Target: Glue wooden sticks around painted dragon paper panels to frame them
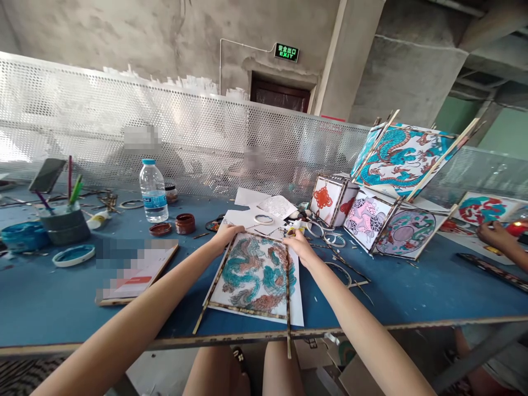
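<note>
A square frame of thin dark-mottled sticks (247, 309) lies on a sheet of white paper in front of me. Inside it is a teal and reddish-brown painted drawing (258, 272). Two of its side sticks run past the near bar, one over the table edge. My left hand (227, 237) is closed at the far left corner, fingertips partly hidden. Across from it, my right hand (297, 246) grips the far right corner between thumb and fingers. Beyond the hands are a tape roll (263, 219) and loose paper sheets (247, 196).
Left on the blue table (198, 324) stand a water bottle (154, 192), red paint jar (185, 223), brush cup (66, 225) and framed panel (144, 272). Painted lanterns (369, 220) stand right, below a larger painted one (406, 157). Another person's hand (495, 235) reaches in at far right.
</note>
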